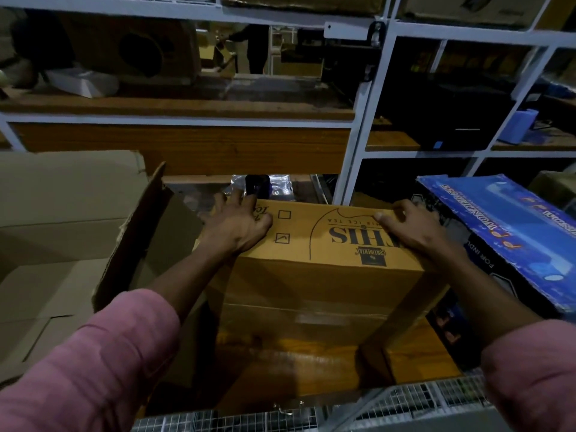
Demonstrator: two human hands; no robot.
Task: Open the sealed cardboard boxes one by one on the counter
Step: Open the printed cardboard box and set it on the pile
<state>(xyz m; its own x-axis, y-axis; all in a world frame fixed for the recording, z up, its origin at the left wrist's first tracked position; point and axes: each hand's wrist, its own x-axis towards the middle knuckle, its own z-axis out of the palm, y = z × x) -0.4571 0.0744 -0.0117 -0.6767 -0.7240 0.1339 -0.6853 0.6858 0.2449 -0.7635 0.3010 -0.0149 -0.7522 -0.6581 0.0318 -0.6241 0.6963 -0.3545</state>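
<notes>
**Both hands gripping one sealed box**

Left hand (240, 224) curls over the far-left top corner of the yellow-brown sealed box (314, 269); right hand (414, 227) clamps the far-right top edge. One taped box, centre, resting on the counter. One open cardboard box (62, 219) just left, inside not visible. One blue printed box (511, 232) on the right, tilted.

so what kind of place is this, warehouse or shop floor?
Most likely a stockroom or warehouse. White metal shelving holds cartons, an opened cardboard box sits at the left, and both hands grip a taped brown carton beside a blue product box.
</notes>
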